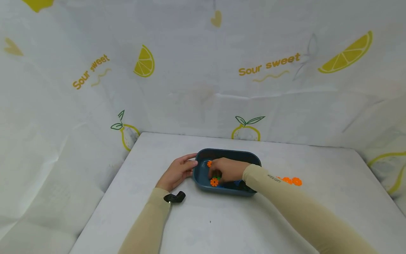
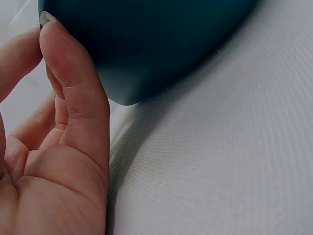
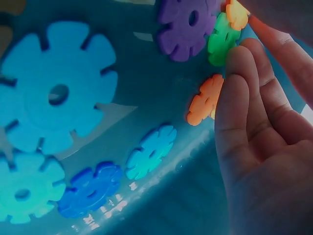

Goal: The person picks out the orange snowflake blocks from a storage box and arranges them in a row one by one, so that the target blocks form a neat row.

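Note:
My left hand (image 1: 177, 173) grips the left end of a dark blue-green tub (image 1: 203, 189), its thumb at the rim and the other fingers against the outer wall. In the left wrist view the thumb (image 2: 73, 73) lies against the tub. My right hand (image 1: 229, 170) reaches down inside the tub, fingertips among notched plastic discs. Close to those fingers are an orange disc (image 3: 205, 100), a green disc (image 3: 224, 40) and a purple disc (image 3: 188, 24). At the fingertips a yellow-orange disc (image 3: 237, 14) is partly covered; whether it is pinched is unclear.
Several blue discs (image 3: 61, 88) lie elsewhere in the tub. To its right, on the white table (image 1: 203, 225), lie some orange discs (image 1: 296, 181), partly behind the right sleeve (image 1: 285, 197). A lemon-printed cloth (image 1: 196, 95) hangs behind.

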`<state>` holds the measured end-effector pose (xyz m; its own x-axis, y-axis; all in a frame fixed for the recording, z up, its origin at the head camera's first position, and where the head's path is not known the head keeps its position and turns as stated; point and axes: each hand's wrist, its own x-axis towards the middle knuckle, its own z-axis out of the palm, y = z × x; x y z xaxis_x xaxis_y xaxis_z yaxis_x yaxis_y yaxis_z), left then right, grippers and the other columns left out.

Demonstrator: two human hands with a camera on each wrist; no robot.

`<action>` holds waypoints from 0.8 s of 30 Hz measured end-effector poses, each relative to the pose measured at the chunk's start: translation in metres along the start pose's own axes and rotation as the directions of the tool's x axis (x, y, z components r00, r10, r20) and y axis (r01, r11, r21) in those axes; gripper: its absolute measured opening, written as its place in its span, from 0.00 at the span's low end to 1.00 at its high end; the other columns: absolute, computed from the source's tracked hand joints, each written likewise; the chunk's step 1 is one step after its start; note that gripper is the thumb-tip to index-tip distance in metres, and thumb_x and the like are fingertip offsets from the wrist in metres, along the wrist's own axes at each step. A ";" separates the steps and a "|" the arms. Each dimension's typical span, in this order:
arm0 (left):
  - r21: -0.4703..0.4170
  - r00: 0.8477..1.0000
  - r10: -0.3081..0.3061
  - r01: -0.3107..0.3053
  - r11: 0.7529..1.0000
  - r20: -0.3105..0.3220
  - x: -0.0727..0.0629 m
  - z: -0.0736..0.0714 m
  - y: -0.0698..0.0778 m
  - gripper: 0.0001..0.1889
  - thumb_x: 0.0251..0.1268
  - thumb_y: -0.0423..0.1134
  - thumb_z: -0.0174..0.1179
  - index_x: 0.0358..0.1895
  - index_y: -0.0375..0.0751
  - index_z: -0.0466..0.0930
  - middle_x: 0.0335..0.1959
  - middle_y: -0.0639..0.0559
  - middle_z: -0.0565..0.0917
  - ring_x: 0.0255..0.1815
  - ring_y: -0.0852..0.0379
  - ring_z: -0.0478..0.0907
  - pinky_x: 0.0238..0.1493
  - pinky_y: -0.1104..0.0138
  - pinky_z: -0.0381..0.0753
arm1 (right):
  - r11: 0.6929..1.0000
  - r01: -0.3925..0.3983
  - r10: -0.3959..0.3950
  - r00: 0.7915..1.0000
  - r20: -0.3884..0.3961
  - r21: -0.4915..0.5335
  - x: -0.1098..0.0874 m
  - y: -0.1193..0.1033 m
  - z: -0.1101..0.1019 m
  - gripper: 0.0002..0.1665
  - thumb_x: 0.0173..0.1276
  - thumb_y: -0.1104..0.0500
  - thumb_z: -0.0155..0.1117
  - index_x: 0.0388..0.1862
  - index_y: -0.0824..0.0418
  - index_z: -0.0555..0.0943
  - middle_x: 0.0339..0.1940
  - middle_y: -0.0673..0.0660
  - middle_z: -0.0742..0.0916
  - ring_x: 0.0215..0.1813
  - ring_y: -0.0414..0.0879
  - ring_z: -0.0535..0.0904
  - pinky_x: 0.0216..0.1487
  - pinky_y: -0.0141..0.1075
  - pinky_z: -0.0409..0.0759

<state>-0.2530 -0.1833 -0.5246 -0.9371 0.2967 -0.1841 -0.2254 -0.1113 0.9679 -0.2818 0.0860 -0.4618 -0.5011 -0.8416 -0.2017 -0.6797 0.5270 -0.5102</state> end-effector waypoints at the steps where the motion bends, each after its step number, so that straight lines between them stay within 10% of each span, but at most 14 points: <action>1: 0.001 1.000 0.000 0.000 1.000 -0.002 0.000 0.000 0.000 0.27 0.79 0.42 0.67 0.77 0.51 0.76 0.54 0.46 0.89 0.46 0.56 0.83 0.49 0.68 0.86 | 1.000 0.000 0.000 1.000 0.002 0.001 0.001 -0.001 0.000 0.17 0.66 0.61 0.83 0.52 0.49 0.91 0.50 0.45 0.86 0.49 0.38 0.82 0.56 0.35 0.85; 24: 0.006 1.000 0.014 -0.014 1.000 0.004 0.000 -0.001 0.001 0.27 0.80 0.42 0.66 0.78 0.50 0.75 0.53 0.45 0.88 0.45 0.56 0.84 0.49 0.68 0.87 | 1.000 -0.004 0.005 0.999 0.042 -0.011 0.007 -0.005 -0.004 0.19 0.70 0.64 0.78 0.56 0.48 0.92 0.52 0.43 0.86 0.53 0.37 0.84 0.61 0.37 0.85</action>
<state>-0.2530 -0.1844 -0.5240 -0.9390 0.2990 -0.1697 -0.2106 -0.1101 0.9713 -0.2839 0.0781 -0.4576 -0.4812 -0.8433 -0.2395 -0.6834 0.5320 -0.5000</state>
